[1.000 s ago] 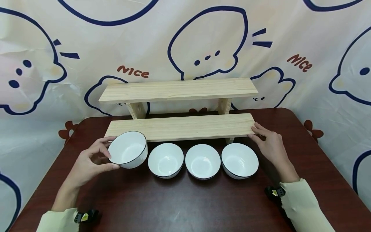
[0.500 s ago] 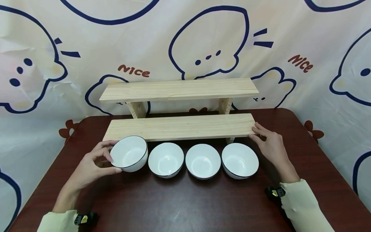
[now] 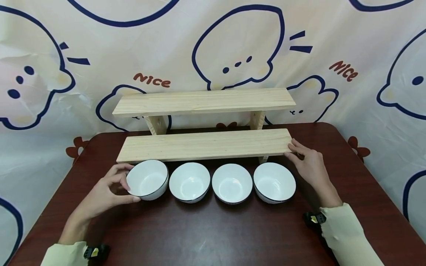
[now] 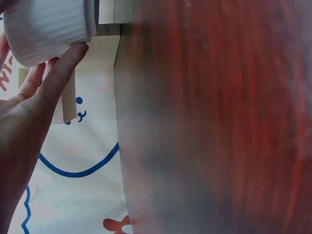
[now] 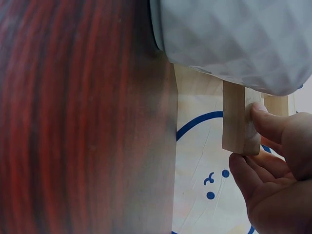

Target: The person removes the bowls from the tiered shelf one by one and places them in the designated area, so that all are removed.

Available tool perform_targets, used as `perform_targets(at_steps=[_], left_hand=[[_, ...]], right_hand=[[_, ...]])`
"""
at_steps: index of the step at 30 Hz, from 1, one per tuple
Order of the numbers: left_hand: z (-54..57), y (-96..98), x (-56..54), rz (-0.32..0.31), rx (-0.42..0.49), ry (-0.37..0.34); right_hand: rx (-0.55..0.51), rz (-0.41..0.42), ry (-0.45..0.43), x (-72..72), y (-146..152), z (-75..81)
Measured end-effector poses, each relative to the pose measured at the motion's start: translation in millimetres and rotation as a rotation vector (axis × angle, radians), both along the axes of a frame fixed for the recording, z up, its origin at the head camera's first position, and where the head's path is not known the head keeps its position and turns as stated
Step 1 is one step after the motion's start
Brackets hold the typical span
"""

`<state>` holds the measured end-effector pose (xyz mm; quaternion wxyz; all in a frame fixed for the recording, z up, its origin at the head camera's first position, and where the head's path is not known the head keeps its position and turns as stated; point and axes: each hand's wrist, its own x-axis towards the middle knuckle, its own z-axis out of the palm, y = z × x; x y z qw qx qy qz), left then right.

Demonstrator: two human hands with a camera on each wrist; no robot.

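Note:
A white bowl (image 3: 147,179) with a dark rim stands at the left end of a row, low at the table. My left hand (image 3: 108,188) holds it by its left side, thumb at the front and fingers behind. In the left wrist view, fingers (image 4: 66,70) press against the bowl's ridged outer wall (image 4: 51,31). Three similar bowls, the nearest of them a white bowl (image 3: 190,182), continue the row to the right. My right hand (image 3: 307,164) pinches the right end of the lower shelf board (image 3: 206,145); the right wrist view shows thumb and fingers around the board's end (image 5: 239,122).
Above and behind the lower board sits the upper shelf board (image 3: 204,101), on wooden supports (image 3: 257,120). The two-tier rack stands at the back of a dark red-brown table (image 3: 206,236). Behind it hangs a printed cloth (image 3: 179,44) with cartoon figures.
My left hand has lowered its bowl and brought it slightly towards me, level with the row. My right hand has stayed at the board's end; the other bowls have not moved.

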<state>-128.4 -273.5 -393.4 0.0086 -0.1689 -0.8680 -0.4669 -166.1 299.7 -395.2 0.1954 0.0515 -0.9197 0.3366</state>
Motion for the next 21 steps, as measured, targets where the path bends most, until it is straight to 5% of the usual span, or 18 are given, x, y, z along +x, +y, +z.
perform_targets(at_steps=[21], left_hand=[[-3.7, -2.2, -0.7, -0.018, -0.052, -0.023]], right_hand=[[0.012, -0.004, 0.002, -1.5, -0.1, -1.8]])
